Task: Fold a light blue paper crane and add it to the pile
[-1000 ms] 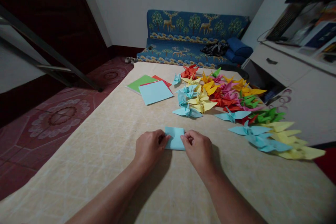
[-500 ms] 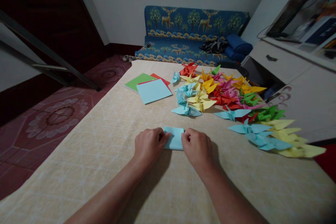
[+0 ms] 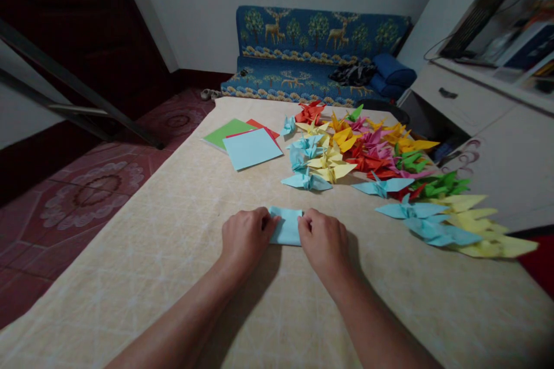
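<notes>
A folded light-blue sheet of paper lies between my hands, just above the near part of the table. My left hand is closed on its left edge, the thumb pressing over the top. On the right edge, my right hand pinches it with curled fingers. The far corners of the paper look slightly bent up. Beyond the hands, a blue paper crane sits at the near side of a large group of folded cranes.
Loose square sheets, a light-blue sheet on top and a green sheet beneath, lie at the far left of the table. Yellow cranes spread along the right. Behind stand a patterned blue sofa and a white cabinet.
Both hands keep hold of the folded paper in nearly the same place. The right fingers have shifted slightly at its right edge. The whole view has moved a little.
</notes>
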`<state>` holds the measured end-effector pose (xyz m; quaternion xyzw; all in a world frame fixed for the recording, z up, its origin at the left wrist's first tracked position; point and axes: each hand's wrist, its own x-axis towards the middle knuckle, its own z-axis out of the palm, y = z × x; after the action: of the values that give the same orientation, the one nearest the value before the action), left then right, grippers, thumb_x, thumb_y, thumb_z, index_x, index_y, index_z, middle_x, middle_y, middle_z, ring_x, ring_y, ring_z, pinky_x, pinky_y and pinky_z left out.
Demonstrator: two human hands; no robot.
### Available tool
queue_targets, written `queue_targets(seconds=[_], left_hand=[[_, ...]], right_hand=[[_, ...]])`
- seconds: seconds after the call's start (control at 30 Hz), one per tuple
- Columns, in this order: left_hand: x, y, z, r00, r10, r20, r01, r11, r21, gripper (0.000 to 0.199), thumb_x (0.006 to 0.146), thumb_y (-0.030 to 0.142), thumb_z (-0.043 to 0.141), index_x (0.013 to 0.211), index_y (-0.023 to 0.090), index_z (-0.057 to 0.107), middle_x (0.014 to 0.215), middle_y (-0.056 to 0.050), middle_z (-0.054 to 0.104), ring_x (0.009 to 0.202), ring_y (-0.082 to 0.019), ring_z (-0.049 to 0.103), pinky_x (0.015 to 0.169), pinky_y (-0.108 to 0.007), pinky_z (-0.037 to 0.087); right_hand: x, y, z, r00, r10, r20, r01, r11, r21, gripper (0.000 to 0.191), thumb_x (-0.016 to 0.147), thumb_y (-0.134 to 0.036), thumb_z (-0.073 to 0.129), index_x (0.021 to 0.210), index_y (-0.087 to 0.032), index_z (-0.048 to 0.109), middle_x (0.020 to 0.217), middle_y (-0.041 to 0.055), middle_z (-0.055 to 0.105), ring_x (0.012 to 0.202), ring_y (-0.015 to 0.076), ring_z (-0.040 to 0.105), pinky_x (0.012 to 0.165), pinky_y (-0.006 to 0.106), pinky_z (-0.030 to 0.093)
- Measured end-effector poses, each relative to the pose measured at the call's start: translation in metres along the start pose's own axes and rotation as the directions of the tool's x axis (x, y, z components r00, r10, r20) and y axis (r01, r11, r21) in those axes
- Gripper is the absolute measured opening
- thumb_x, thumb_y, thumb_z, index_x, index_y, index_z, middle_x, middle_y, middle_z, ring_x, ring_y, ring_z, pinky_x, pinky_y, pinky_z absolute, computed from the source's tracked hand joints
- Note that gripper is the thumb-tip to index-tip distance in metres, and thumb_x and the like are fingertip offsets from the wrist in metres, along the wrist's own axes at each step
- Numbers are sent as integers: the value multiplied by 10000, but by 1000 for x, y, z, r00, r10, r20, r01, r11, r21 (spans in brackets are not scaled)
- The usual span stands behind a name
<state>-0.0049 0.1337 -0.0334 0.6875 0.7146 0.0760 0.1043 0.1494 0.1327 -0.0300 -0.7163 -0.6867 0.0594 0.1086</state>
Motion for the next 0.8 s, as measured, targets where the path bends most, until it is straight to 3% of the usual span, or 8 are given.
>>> queue_targets(seconds=[0.27,0.43,0.53,0.8], left_hand=[[-1,-1,2,1000,-14,-6,14,1000,4,357,859,525,476,741,238,653,700,-49,692,664,-228,629,515,-281,194],[-2,-1,1,998,11,-55,-15,997,-73,263,854,471,526,783,228,598,751,-21,681,683,-202,612,519,-267,209],[-3,-2,0,996,26,-88,-36,993,-113,222,849,438,553,815,220,570,792,-14,674,692,-186,599,528,-259,223],[-3,-2,2,997,6,-83,-18,990,-142,203,835,422,593,899,234,553,817,0,680,708,-178,604,529,-251,219]], right_hand=[[2,2,1,1000,27,-6,-27,998,55,176,849,-254,560,695,-220,638,668,48,703,580,163,597,523,280,178],[6,12,10,998,15,-68,2,969,249,33,797,-233,639,816,-225,613,714,12,687,623,153,599,532,238,286],[10,16,16,995,-12,-95,41,948,314,114,768,-188,661,864,-228,614,752,12,681,655,155,600,569,234,342],[24,11,8,995,44,87,-71,938,340,122,714,-180,710,761,-214,603,660,1,660,582,146,579,535,235,344]])
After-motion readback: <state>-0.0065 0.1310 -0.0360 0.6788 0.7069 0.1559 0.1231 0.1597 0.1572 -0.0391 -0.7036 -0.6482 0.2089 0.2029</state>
